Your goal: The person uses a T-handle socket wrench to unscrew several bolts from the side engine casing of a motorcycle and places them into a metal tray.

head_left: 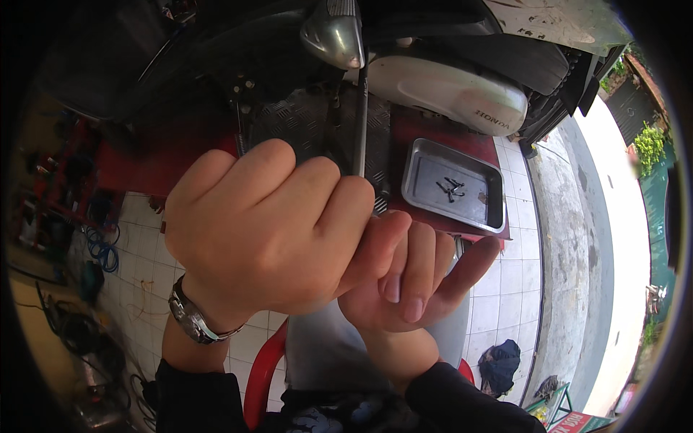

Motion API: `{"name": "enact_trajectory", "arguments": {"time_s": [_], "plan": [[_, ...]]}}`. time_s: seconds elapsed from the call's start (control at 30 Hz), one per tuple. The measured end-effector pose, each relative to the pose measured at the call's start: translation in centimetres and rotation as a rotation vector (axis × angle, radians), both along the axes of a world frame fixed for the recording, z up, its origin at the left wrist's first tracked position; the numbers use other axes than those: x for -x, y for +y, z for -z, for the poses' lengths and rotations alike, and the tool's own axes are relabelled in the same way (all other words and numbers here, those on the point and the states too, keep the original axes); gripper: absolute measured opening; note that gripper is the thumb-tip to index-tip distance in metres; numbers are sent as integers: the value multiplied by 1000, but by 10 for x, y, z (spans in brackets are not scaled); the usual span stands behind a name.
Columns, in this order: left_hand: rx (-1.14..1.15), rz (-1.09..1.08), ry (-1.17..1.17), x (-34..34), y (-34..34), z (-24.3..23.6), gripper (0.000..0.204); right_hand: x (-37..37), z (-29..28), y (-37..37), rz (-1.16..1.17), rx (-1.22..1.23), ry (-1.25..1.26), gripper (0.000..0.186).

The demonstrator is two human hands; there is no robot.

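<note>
Left hand: closed into a fist, back upward, against my right hand, palm up, fingers curled; whether either clamped anything, I couldn't tell. Small metal pieces: beyond my right hand, in a tray, presumably against scattering.

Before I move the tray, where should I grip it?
Probably by the right-hand rim of the tray, your right hand coming from the right: the rim is raised, and that side lies near the edge of the red stand. Keep it level; small metal parts lie inside.
</note>
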State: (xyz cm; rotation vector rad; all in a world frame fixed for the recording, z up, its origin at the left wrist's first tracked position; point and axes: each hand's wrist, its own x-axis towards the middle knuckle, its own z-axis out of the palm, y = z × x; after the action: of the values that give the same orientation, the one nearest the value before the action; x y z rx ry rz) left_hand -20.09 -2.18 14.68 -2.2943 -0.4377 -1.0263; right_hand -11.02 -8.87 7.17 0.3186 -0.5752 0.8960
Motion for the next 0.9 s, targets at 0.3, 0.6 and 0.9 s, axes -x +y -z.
{"name": "enact_trajectory", "arguments": {"time_s": [0.3,0.6,0.9], "plan": [[146,6,-22,-11,-7,19,48,-10,27,3,29,-14,30,65],[283,16,-14,-8,-12,18,58,-11,32,-1,-15,2,73,60],[356,33,54,-4,-10,5,69,-7,37,3,-3,-46,74,56]]}}
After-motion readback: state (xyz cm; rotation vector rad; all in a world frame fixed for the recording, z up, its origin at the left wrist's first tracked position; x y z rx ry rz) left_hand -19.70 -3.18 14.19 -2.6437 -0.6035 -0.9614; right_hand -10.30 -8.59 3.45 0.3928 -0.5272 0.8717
